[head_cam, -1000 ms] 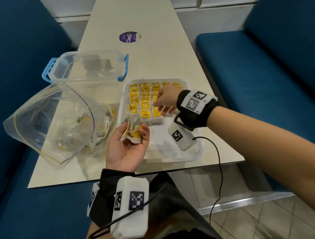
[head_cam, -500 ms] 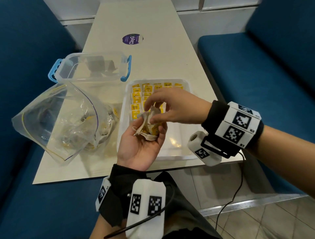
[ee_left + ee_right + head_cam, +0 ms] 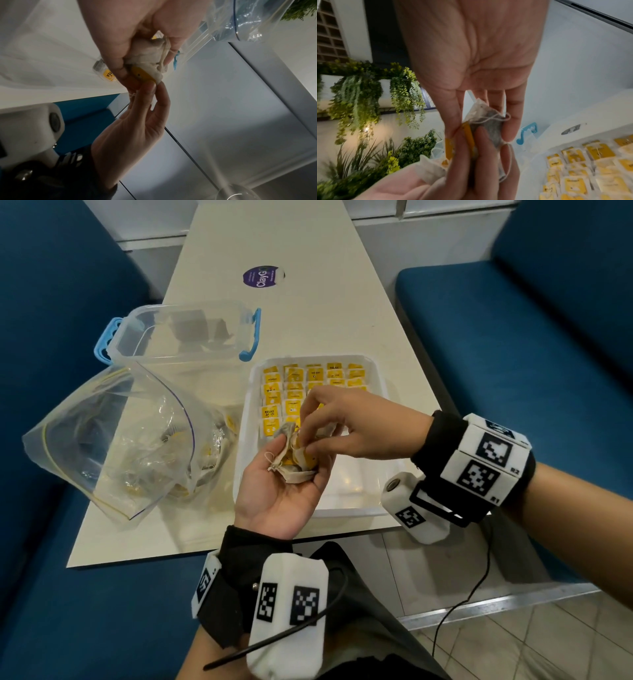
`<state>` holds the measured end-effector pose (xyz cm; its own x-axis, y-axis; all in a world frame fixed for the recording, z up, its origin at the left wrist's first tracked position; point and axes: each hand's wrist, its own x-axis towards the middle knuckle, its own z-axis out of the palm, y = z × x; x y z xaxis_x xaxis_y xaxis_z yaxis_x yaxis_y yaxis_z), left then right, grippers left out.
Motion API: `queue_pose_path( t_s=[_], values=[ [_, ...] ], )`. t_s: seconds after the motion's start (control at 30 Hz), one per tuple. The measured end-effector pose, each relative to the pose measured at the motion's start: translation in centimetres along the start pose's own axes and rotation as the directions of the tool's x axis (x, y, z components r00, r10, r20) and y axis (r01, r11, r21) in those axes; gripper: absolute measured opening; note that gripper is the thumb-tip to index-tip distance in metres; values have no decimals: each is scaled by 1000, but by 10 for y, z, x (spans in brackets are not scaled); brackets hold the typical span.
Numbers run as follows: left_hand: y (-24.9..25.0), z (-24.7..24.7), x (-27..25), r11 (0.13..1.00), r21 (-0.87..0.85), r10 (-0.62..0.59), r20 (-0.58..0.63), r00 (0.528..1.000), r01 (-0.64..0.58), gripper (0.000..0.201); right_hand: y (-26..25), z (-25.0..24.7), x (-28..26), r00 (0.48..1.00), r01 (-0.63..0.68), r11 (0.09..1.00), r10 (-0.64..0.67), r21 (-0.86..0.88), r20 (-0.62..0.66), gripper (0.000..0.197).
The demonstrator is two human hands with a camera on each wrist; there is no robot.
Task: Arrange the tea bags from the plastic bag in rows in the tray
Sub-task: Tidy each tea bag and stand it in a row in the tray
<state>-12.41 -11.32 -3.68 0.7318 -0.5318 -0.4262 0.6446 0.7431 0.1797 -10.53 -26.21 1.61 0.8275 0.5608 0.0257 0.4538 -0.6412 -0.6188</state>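
The left hand [image 3: 284, 491] lies palm up over the near edge of the tray [image 3: 349, 508], fingers cupped round a small bunch of tea bags [image 3: 294, 465]. The right hand [image 3: 346, 426] pinches one tea bag [image 3: 489, 121] from that bunch between thumb and fingertips. Rows of yellow-tagged tea bags [image 3: 291, 392] fill the tray's far half. The plastic bag [image 3: 113, 440] lies open on the worktop [image 3: 325, 313] left of the tray, beside a clear lidded box [image 3: 178, 333].

Right hand [image 3: 476, 65] fingers pinching a tea bag [image 3: 488, 121] above tray [image 3: 556, 129]
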Motion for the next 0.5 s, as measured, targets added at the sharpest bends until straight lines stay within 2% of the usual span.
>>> queue_pose_path(
  t_s=[0.2,0.33,0.5],
  values=[
    [1,1,-1,999,-39,-10,-15,1000,9,40,4,-1,1,1000,-26,996,27,80,-3,12],
    [1,1,-1,1000,-6,1,-34,999,-1,47,4,1,0,999,-33,977,34,212,-4,4],
    [0,1,-1,1000,-29,-7,-33,999,6,39,5,4,2,996,-70,956,81,284,-27,9]
  ],
)
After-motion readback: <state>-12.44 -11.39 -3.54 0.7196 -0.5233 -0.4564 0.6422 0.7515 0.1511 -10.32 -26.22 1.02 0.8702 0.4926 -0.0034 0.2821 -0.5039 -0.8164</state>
